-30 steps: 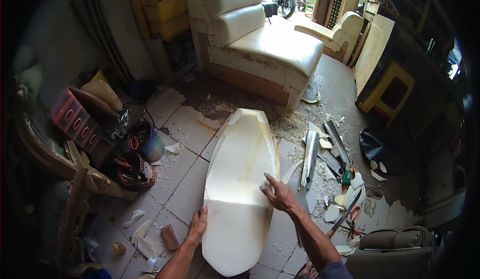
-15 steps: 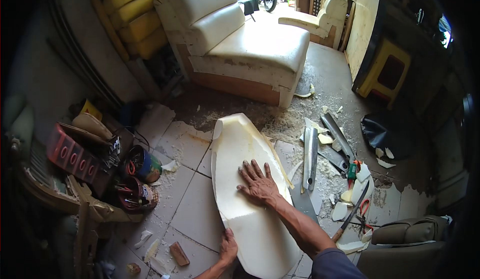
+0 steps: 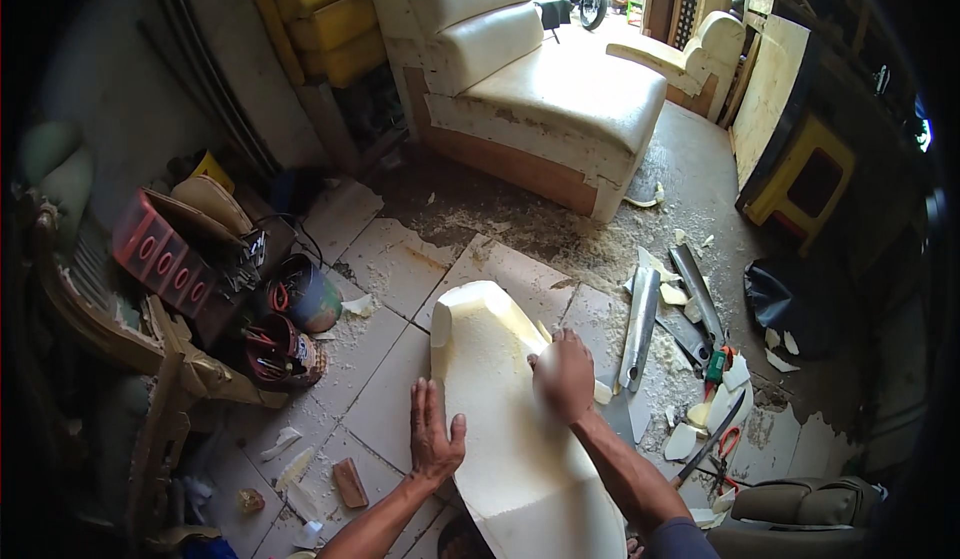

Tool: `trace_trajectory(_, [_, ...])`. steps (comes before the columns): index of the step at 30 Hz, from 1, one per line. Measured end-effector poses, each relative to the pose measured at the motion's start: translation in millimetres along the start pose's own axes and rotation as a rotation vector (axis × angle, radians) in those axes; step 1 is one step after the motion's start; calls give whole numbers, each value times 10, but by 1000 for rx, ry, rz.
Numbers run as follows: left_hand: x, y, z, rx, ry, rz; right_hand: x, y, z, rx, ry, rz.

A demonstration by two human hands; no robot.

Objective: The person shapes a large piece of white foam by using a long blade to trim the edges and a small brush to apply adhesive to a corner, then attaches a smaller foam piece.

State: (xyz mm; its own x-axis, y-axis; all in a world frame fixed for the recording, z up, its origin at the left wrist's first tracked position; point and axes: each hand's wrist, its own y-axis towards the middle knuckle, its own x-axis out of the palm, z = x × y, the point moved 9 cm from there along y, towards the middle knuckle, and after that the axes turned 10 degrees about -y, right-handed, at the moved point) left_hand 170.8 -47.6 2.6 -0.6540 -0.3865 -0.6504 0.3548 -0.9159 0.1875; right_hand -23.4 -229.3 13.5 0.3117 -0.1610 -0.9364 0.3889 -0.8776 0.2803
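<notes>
The pale foam block (image 3: 500,449), on your side of the cream sofa (image 3: 545,94), could twist or tear if your right hand (image 3: 568,384) drags harder than your open left hand (image 3: 435,434), fingers extended along its edge, can brace. You have the right one curled at the opposite edge, too blurred to tell whether it pinches anything. The block looks long, yellowish in patches, its bevelled, narrower end toward the sofa.
</notes>
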Motion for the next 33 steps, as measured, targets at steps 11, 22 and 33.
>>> trace_trajectory(11, [387,-3,-124,18,-108,1,632,-160,301,164,325,-329])
trace_trajectory(22, [353,1,-157,22,-180,62,775,-160,335,75,275,-314])
trace_trajectory(33, [469,-246,-4,-165,-125,106,680,-518,347,114,20,-432])
